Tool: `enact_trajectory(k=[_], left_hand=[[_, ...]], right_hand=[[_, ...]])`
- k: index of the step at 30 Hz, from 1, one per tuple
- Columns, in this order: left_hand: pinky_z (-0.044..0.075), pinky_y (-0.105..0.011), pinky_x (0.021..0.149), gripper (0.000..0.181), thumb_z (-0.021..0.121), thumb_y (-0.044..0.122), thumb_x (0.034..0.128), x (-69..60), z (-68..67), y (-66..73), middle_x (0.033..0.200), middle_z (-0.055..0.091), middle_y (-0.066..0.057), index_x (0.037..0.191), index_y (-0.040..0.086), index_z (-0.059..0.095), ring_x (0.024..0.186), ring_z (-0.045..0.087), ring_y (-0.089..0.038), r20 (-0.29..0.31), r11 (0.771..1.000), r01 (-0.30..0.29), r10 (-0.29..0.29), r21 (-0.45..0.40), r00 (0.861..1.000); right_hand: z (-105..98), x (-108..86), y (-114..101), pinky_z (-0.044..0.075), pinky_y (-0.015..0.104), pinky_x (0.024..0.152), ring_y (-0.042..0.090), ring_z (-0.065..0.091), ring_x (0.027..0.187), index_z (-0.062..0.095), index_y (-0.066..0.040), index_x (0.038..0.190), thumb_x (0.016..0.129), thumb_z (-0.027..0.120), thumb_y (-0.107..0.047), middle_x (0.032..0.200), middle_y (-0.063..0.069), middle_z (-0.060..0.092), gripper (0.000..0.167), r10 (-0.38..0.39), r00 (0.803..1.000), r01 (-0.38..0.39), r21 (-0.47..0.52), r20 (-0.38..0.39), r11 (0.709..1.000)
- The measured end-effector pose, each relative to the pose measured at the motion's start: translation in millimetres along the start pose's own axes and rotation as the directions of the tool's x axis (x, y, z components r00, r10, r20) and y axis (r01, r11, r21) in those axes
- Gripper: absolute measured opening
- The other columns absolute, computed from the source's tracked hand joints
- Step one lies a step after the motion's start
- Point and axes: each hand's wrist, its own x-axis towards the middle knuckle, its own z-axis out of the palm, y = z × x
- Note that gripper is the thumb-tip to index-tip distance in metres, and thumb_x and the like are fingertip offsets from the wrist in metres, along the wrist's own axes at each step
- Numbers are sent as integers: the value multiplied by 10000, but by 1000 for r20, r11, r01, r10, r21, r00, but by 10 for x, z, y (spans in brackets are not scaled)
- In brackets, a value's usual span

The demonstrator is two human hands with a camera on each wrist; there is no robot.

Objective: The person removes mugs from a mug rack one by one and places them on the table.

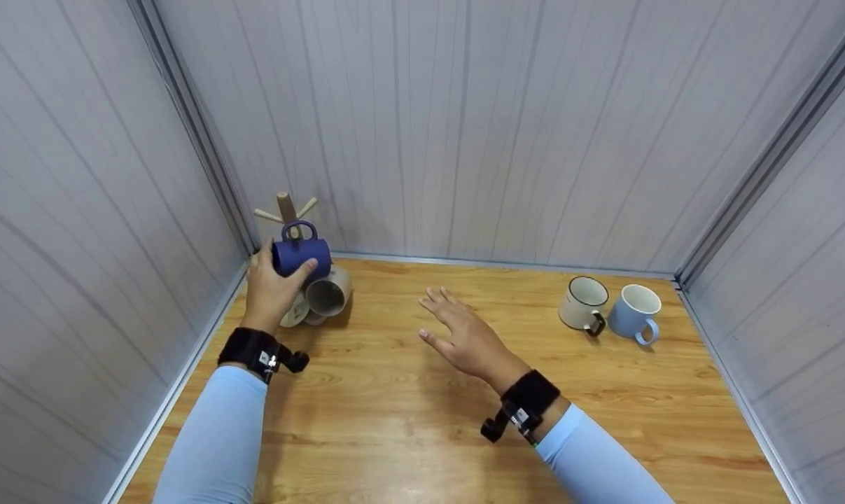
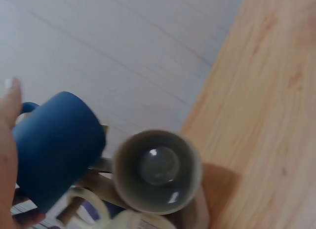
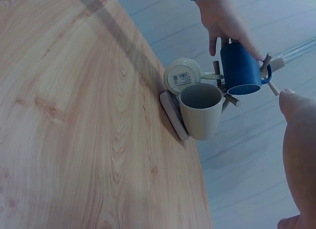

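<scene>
Dark blue and cylindrical, a mug with a loop handle (image 1: 302,259) sits tipped on its side in the left hand (image 1: 271,288), whose thumb and fingers grip its body from either side. Its handle points up in the head view, beside a wooden mug tree (image 1: 285,204) with slim pegs, and a peg end shows within the loop; whether the peg bears any weight I cannot tell. The right hand (image 1: 468,343) hovers over the middle of the worktop (image 1: 394,434), fingers extended and thumb apart, holding nothing.

Just below the blue mug, a grey-beige mug (image 1: 338,283) hangs sideways on the tree, mouth outward. Beside it is a cream mug with a printed label on its base (image 3: 181,78), also sideways, handle toward the post.

Well apart, to the right, a cream mug with a dark rim and black handle (image 1: 580,304) and a light-blue mug (image 1: 631,315) stand upright, side by side. Pale, grey-streaked panels (image 1: 429,126) enclose the wood-grained worktop.
</scene>
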Motion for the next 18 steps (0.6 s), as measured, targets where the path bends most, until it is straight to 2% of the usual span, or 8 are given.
enact_trajectory(k=[3, 7, 12, 18], left_hand=[[283, -648, 1406, 1200, 785, 657, 1012, -14, 35, -55, 1874, 168, -281, 1844, 150, 84, 1717, 281, -495, 7, 998, -7, 7, -56, 1000], [292, -604, 1415, 1166, 803, 596, 1024, 14, 50, -83, 1875, 196, -267, 1839, 129, 114, 1722, 297, -474, 0, 994, 2, -2, -111, 1000], [338, -587, 1398, 1097, 817, 552, 1031, 45, 55, -109, 1840, 298, -279, 1822, 99, 206, 1694, 363, -474, -31, 993, 19, -23, -119, 999], [360, -584, 1387, 1095, 834, 566, 1013, 56, 46, -123, 1829, 318, -273, 1809, 91, 252, 1682, 382, -473, -47, 989, 23, -31, -148, 998]], right_hand=[[10, -11, 5, 226, 637, 1431, 313, 187, 1789, 376, -228, 1790, 1191, 530, -551, 1894, 57, 280, 697, 0, 1000, 0, 3, -1, 1000], [18, -8, 15, 224, 649, 1428, 327, 195, 1786, 381, -213, 1787, 1191, 533, -547, 1888, 84, 300, 699, -7, 1000, 7, 3, -6, 1000], [38, 5, 21, 237, 649, 1424, 322, 193, 1786, 393, -200, 1782, 1192, 525, -553, 1888, 67, 297, 700, -18, 1000, 18, 5, -18, 1000], [47, 22, 18, 251, 638, 1422, 314, 192, 1786, 401, -198, 1779, 1188, 507, -589, 1891, 29, 281, 716, -18, 1000, 18, 8, -20, 1000]])
